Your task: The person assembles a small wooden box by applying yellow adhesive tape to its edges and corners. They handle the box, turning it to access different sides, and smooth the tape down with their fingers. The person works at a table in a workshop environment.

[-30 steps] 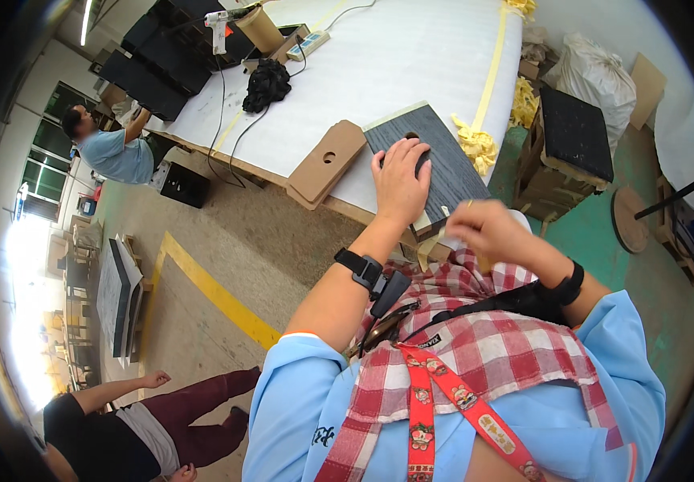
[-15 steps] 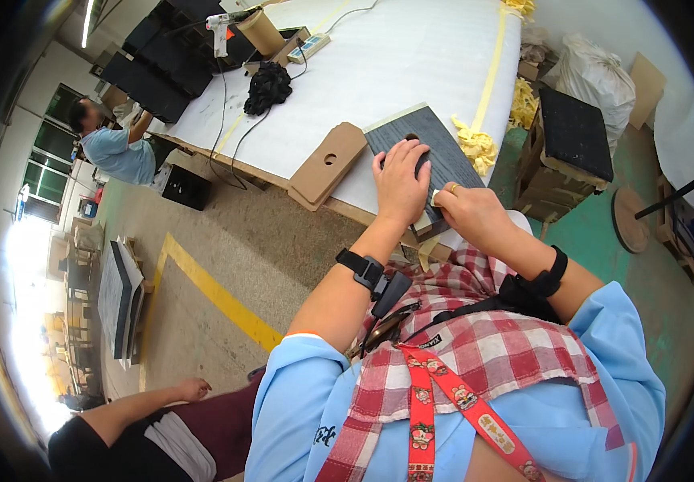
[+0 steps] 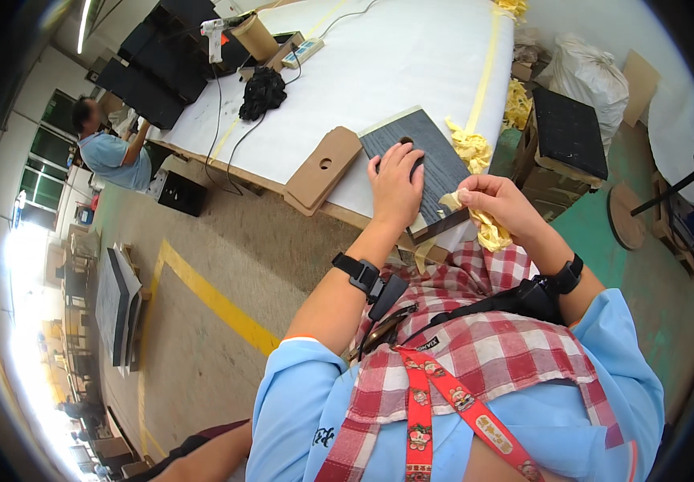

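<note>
A dark grey wood-grain board [image 3: 437, 153] with a round hole near its far end lies at the table's near edge. My left hand [image 3: 398, 183] rests on it, fingers stretched out toward the hole and nothing held. Beside the board's right near corner, my right hand [image 3: 501, 205] pinches a crumpled strip of yellow masking tape [image 3: 493, 234]. Part of that strip dangles below the fingers, and a piece reaches over the board. Left of the board lie stacked brown fibreboard pieces [image 3: 315, 178] with a hole in them.
More crumpled yellow tape [image 3: 471, 149] lies right of the board on the white-covered table [image 3: 363, 64]. Farther off are a black cloth bundle [image 3: 263, 92], a glue gun [image 3: 214, 36] and a power strip [image 3: 304, 52]. A black-topped carton [image 3: 569, 132] stands right; a co-worker [image 3: 112, 149] is far left.
My right hand has moved right, off the board's near part, and the tape bunch now hangs from it. My left hand stays on the board. A person at lower left has mostly left view.
</note>
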Tool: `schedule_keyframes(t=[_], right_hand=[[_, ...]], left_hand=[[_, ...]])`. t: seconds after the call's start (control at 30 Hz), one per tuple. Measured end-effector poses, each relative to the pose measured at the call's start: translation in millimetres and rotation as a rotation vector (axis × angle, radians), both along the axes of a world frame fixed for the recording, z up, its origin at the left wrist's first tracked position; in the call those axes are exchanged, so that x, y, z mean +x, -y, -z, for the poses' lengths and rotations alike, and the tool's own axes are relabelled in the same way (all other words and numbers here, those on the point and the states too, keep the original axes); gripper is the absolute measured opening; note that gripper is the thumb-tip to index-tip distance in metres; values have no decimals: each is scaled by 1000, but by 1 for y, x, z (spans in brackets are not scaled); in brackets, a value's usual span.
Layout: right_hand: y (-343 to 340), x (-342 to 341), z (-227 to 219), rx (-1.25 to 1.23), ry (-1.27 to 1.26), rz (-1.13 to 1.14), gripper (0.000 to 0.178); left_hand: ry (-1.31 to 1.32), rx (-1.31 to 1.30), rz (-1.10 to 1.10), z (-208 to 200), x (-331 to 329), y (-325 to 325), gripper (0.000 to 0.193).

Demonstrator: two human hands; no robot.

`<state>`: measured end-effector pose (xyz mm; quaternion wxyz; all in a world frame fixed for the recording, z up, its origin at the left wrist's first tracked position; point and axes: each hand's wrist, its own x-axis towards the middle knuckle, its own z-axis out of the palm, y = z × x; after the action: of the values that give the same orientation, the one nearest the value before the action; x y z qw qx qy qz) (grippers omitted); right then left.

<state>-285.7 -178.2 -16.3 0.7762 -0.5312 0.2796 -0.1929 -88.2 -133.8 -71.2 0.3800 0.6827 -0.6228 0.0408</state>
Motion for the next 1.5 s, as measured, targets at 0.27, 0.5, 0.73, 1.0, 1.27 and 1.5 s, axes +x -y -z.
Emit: schedule_keyframes(t=[0.27,0.5,0.73,1.0,1.27,1.5], right_hand=[[1,-6,6,36,49,89,18],[-6,-2,15,-234,62,128,23],[-15,2,8,-338,38,128,20],[-19,8,3,-424,-17,131,21],[-11,12,2,-746,-32,185,14],[-10,20,7,-1503,-254,251,6]], left_hand=[[-746,242,377,-38,-23,-31,17],[-1123,351,437,-62,-18,-39,25],[-1183,371,472,-67,-24,-42,29],[-1030,350,412,-64,-24,-42,25],[-1203,412,354,-70,-20,-38,22],[-393,161,150,-21,18,-19,30]])
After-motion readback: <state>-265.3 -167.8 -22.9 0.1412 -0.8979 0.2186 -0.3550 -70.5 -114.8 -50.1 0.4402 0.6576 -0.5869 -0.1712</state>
